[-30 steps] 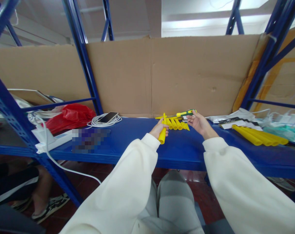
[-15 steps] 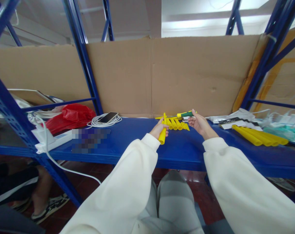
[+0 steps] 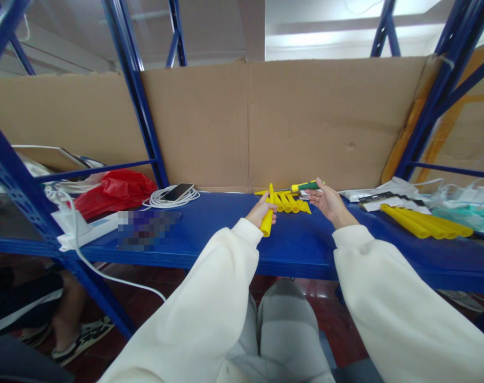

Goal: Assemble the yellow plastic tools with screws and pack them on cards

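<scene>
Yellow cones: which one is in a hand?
The cone in the left hand, wide end toward the person; the others lie unheld in the middle row and right bunch.

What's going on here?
A person sits at a blue shelf. The left hand grips a yellow cone; the right hand holds a green-and-yellow-handled tool by its handle end. Whether its tip touches the cone is unclear. More yellow cones lie between the hands, and another group lies off to the right.
</scene>
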### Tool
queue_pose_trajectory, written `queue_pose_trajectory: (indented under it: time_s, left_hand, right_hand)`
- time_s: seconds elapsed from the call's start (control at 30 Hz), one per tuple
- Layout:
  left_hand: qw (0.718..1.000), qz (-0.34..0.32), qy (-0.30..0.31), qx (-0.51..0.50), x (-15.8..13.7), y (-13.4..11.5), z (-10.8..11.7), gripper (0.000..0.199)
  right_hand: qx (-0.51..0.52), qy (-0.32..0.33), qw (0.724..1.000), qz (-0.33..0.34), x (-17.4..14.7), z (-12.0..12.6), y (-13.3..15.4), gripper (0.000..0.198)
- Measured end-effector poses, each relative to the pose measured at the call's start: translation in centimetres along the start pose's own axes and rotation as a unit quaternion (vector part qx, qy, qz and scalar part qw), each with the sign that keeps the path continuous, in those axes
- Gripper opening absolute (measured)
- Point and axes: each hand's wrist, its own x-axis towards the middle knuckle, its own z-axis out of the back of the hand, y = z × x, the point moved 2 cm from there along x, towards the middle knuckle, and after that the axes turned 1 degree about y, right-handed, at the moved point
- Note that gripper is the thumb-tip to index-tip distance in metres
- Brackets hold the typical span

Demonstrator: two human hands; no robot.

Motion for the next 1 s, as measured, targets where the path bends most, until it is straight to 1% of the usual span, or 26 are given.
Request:
queue_pose_trajectory:
  time_s: [0.23, 0.43, 0.6, 0.73, 0.83, 1.0]
  left_hand:
    - [1.000, 0.004, -0.011, 0.007, -0.4, -0.3, -0.2, 0.092]
    - [0.998, -0.014, -0.048, -0.025, -0.1, -0.2, 0.1, 0.091]
    - [0.995, -0.041, -0.082, -0.043, 0.3, 0.0, 0.4, 0.089]
    - [0.992, -0.051, -0.106, -0.046, 0.3, 0.1, 0.6, 0.086]
    - [0.990, -0.068, -0.121, -0.037, 0.5, 0.2, 0.7, 0.086]
    - [0.989, -0.082, -0.124, 0.012, 0.8, 0.5, 0.7, 0.087]
  right_hand:
    - [-0.005, 0.001, 1.000, 0.004, 0.2, 0.1, -0.2, 0.037]
    - [0.011, -0.021, 1.000, -0.011, 0.2, 0.3, -0.3, 0.031]
    - [-0.022, -0.005, 1.000, -0.010, 0.4, 0.3, -0.5, 0.028]
    - [-0.051, -0.006, 0.998, -0.041, 0.3, 0.0, -1.0, 0.025]
    - [-0.079, 0.015, 0.995, -0.059, 0.3, -0.2, -1.5, 0.023]
    - [-0.125, 0.065, 0.985, -0.096, 0.1, -0.5, -2.0, 0.018]
